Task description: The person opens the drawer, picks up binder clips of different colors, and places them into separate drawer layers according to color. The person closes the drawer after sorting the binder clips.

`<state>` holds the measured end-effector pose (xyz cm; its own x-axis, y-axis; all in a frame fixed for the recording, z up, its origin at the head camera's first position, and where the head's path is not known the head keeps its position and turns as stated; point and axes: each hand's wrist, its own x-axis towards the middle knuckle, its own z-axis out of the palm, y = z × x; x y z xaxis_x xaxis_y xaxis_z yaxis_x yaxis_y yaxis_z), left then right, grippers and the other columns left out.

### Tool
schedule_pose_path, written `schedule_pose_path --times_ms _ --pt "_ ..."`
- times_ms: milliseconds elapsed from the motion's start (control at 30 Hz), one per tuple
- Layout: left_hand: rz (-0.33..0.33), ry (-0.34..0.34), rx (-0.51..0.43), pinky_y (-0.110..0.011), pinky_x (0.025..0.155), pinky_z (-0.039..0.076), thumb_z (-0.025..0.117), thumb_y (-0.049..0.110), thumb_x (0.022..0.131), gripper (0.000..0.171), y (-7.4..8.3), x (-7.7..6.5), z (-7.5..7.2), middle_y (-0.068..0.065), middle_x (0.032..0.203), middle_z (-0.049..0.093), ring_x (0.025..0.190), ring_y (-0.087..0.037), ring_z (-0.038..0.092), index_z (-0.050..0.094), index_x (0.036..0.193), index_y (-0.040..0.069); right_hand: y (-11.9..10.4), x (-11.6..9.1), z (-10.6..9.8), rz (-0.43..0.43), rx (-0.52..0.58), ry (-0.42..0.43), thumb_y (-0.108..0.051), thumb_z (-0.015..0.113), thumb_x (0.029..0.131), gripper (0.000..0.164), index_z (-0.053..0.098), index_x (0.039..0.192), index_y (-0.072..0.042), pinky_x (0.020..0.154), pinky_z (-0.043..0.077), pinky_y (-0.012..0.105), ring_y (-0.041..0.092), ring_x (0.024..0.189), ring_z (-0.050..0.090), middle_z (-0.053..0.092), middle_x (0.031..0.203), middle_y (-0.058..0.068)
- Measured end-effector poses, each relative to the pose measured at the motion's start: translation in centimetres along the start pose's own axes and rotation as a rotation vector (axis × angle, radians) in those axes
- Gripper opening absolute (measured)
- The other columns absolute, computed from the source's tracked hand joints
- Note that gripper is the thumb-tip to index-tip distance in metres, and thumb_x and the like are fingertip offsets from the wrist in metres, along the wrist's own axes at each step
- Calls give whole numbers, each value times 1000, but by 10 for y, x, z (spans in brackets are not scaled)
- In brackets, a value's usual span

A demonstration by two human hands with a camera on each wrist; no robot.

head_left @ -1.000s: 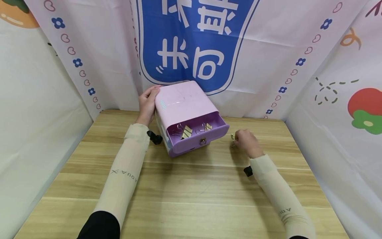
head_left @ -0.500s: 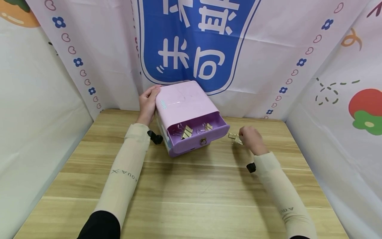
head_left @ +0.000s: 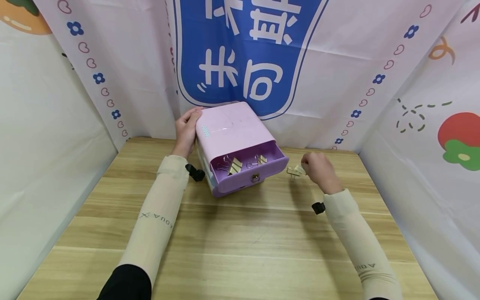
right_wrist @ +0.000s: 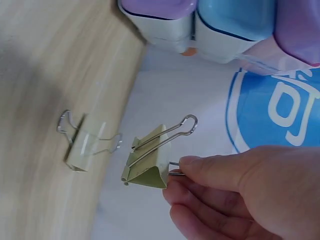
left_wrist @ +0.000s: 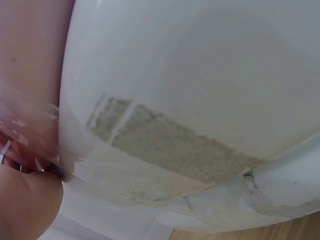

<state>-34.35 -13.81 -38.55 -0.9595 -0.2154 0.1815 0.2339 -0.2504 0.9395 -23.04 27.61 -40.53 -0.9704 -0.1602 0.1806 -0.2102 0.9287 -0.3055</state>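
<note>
My right hand [head_left: 318, 171] pinches a pale yellow binder clip [right_wrist: 149, 161] by one wire handle, in the air over the table; its other handle sticks out. A second pale yellow binder clip [right_wrist: 82, 145] lies on the table close by. My left hand [head_left: 184, 129] grips the back left corner of a pink and purple drawer box [head_left: 236, 125], its fingertips partly hidden. The box's top drawer [head_left: 245, 180] is pulled out. In it lie a larger binder clip [head_left: 235, 166] and a smaller binder clip [head_left: 261, 160], both with wire handles.
The wooden table [head_left: 240, 241] reaches to a printed cloth backdrop [head_left: 318, 83] just behind the box. White cloth side walls [head_left: 412, 166] stand left and right. In the right wrist view the box shows a blue drawer front [right_wrist: 237, 20] too.
My right hand has lifted a binder clip from beside the other one and drawn it slightly right and away from me. The left hand and the box have stayed in place.
</note>
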Motion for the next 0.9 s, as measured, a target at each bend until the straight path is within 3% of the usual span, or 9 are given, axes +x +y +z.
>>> schedule_pose_path --times_ms 233,500,900 --pt "-3 0 6 -23 101 51 72 31 102 35 1 -1 0 -1 130 71 121 -12 62 75 129 10 -9 -1 -12 -18 27 67 0 58 98 21 78 91 0 64 50 40 23 66 59 70 79 13" --pt "-7 0 9 -24 104 51 73 32 101 35 1 0 0 -1 131 71 122 -12 62 75 129 11 -18 -3 -25 -55 42 170 -1 62 100 16 77 100 5 73 60 50 34 76 71 77 94 23" --pt "-3 3 14 -24 103 51 72 31 102 34 1 -1 0 -1 131 72 122 -12 62 76 129 11 -35 -4 -39 -106 50 324 0 67 100 12 78 101 6 70 60 49 35 78 73 78 95 24"
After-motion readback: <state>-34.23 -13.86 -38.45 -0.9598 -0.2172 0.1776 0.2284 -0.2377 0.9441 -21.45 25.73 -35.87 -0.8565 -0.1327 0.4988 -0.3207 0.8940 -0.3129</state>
